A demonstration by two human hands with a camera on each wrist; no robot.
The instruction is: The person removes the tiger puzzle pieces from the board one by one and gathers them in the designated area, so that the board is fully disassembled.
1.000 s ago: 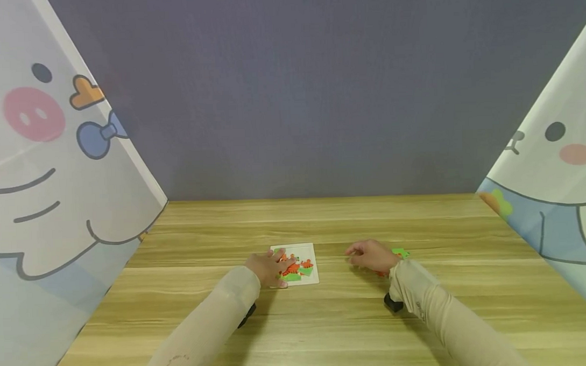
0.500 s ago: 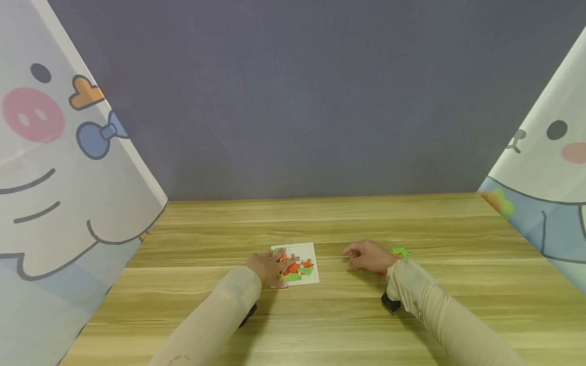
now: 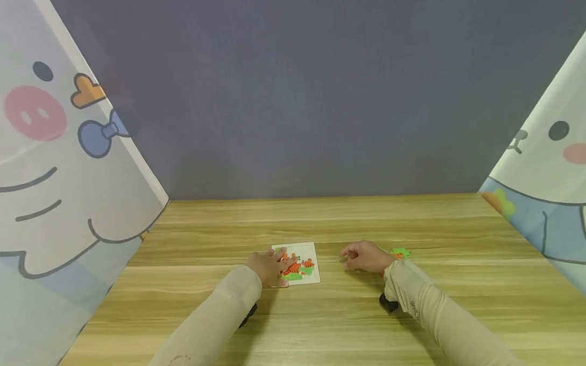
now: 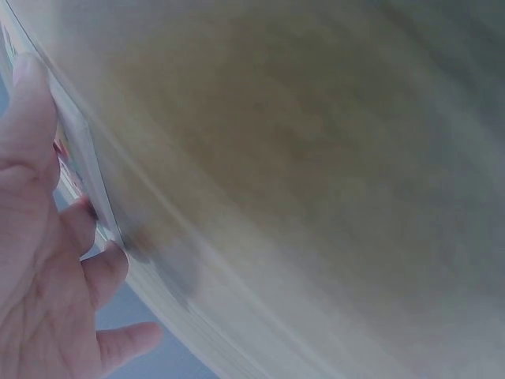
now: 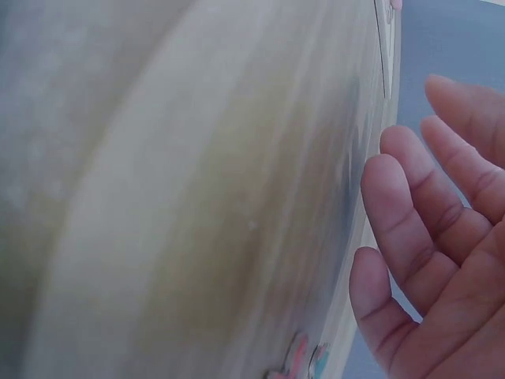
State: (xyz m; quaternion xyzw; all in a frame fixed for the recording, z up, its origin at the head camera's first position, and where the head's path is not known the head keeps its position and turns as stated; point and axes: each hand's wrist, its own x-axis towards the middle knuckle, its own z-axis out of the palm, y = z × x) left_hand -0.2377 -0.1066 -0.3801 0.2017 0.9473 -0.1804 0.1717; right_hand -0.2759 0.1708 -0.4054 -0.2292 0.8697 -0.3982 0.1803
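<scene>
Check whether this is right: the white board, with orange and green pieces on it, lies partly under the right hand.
Not quite: the head view shows the white board, orange and green pieces on it, partly under the left hand, not the right hand.

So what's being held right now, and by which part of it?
Nothing gripped: the left hand rests spread over the left side of the white board; the right hand is empty.

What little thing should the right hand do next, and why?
I'd probably move the right hand over to the loose green piece near its wrist: that hand seems to hold nothing, while the left hand lies spread over the white tray, where it could perhaps steady it.
</scene>
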